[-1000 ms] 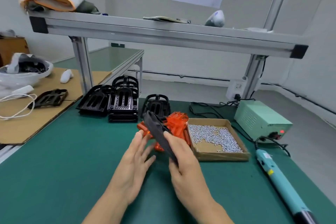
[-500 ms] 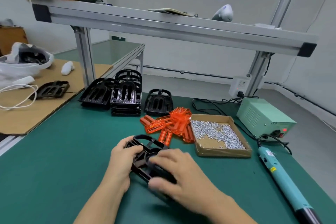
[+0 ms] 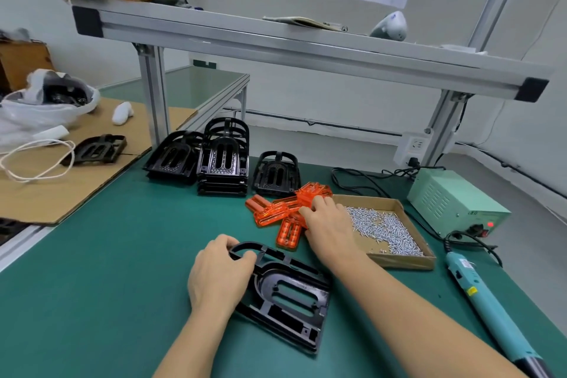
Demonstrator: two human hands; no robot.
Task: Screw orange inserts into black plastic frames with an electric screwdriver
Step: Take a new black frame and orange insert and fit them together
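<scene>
Stacks of black frames at back of green bench. Left hand gripping looped end of black frame, lying flat on bench near front edge. Orange inserts piled behind it; right hand on pile, fingers curled over inserts. Cardboard tray of screws just beside. Teal electric screwdriver lying far right, untouched.

A frame lies flat on the table, nearest the person. Behind it sits a pile of inserts; a box of screws lies right of those, and a screwdriver farther right.
</scene>
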